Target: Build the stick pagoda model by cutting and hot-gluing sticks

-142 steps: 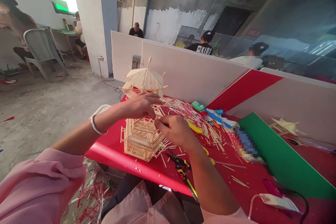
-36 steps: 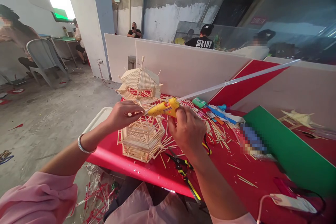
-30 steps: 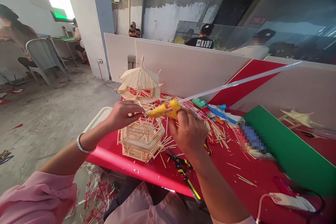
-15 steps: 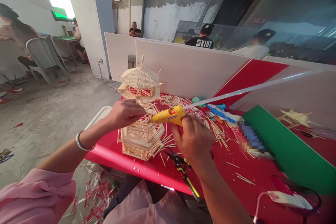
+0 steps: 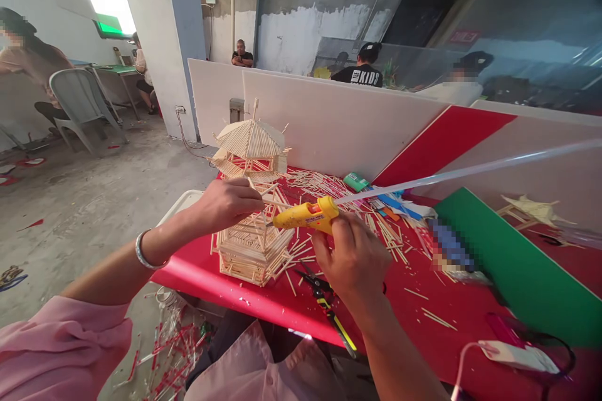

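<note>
A stick-built tower base (image 5: 254, 247) stands on the red table (image 5: 263, 304) near its front left corner. Behind it sits a stick roof piece (image 5: 251, 147). My left hand (image 5: 228, 203) is closed in a pinch on a thin wooden stick (image 5: 278, 203) just above the tower base. My right hand (image 5: 355, 260) grips a yellow glue gun (image 5: 305, 216) with a long clear glue rod (image 5: 470, 170) sticking out to the right. The gun's nozzle points left, close to the stick and the tower top.
Loose sticks (image 5: 329, 191) litter the table behind the tower. Black-and-yellow pliers (image 5: 327, 304) lie by my right wrist. A green board (image 5: 512, 269) lies at right, white partition boards (image 5: 338, 119) at the back. Other people sit beyond; a grey chair (image 5: 78, 97) stands at left.
My right hand picked up the glue gun and brought it to the tower; over the last second it drifted right and down a little. My left hand stays pinched above the tower.
</note>
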`<action>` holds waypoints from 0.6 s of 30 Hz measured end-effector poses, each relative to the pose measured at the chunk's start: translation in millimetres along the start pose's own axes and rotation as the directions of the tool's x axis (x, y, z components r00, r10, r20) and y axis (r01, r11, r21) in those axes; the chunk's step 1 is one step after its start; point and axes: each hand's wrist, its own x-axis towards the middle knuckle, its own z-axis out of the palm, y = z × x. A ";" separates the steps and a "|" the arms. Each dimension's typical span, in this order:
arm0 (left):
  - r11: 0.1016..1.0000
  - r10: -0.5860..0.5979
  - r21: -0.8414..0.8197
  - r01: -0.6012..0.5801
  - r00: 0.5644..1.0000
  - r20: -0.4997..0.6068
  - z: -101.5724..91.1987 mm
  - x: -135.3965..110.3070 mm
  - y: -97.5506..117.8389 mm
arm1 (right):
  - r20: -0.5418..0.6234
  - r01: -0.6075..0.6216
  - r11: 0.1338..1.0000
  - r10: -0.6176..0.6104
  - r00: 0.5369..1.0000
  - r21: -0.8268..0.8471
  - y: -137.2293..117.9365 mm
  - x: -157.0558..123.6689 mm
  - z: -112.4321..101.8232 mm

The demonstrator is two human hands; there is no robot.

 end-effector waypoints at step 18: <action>0.981 0.132 0.132 -0.145 0.986 0.101 -5.2 3.5 6.2 | 0.512 -0.573 0.780 0.609 0.606 -0.250 53.1 -90.3 -10.8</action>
